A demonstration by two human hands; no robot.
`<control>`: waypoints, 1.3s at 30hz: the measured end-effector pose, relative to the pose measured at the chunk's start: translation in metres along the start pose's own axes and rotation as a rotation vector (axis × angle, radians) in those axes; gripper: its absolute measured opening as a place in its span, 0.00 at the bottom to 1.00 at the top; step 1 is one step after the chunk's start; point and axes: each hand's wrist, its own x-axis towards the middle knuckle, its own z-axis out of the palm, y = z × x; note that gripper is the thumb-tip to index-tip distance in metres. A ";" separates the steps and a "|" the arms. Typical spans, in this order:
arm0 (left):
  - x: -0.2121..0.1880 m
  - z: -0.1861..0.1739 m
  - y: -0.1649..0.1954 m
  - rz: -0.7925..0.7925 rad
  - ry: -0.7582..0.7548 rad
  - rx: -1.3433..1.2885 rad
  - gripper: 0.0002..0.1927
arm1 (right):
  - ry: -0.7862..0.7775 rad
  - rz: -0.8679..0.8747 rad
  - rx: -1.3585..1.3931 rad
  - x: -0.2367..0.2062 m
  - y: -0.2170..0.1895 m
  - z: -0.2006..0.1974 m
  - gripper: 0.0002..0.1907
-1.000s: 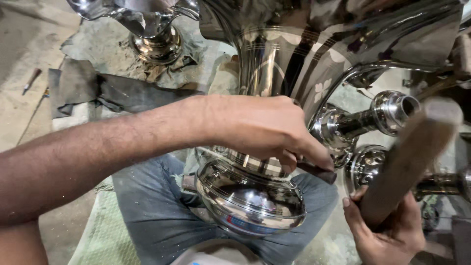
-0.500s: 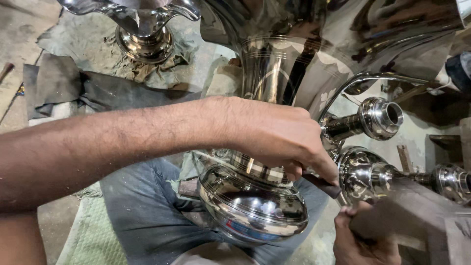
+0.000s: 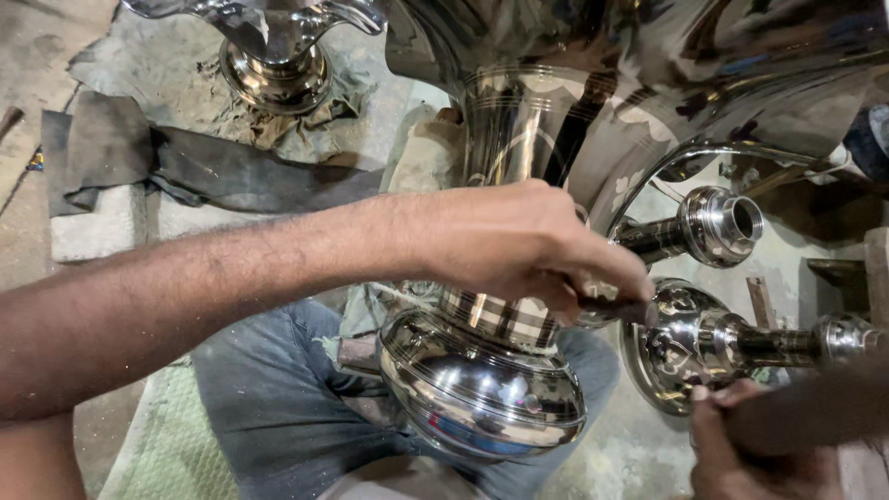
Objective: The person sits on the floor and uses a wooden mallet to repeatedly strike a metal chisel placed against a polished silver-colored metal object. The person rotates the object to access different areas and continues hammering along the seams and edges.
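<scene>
A large polished steel piece lies across my lap, with a bulbous base (image 3: 482, 398), a ribbed neck (image 3: 509, 130) and side arms ending in round sockets (image 3: 718, 227). My left hand (image 3: 528, 250) reaches over the neck and pinches a small dark metal punch (image 3: 622, 307), its tip against a shiny domed fitting (image 3: 676, 343). In the bottom right corner, my right hand (image 3: 741, 454) grips the handle of a wooden mallet (image 3: 815, 412), which is blurred with motion and sits just right of the punch.
A second polished flared stand (image 3: 278, 56) rests on crumpled cloth at the top left. A dark strip of cloth (image 3: 185, 176) lies on the dusty floor. My jeans-clad leg (image 3: 269, 398) is under the piece. Wooden blocks (image 3: 875, 268) stand at the right edge.
The mallet was raised high on the right a second ago; it has swung down and now sits low beside the punch. My left hand has kept the punch in place.
</scene>
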 end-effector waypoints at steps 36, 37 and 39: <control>-0.009 0.001 0.001 -0.041 -0.006 0.045 0.23 | 0.000 -0.159 0.044 -0.003 -0.061 0.005 0.20; -0.010 0.004 -0.001 -0.051 0.038 0.015 0.23 | 0.039 -0.169 0.064 -0.003 -0.062 0.004 0.24; -0.013 0.008 -0.003 -0.017 0.094 0.012 0.24 | 0.119 -0.182 0.101 -0.001 -0.067 0.001 0.30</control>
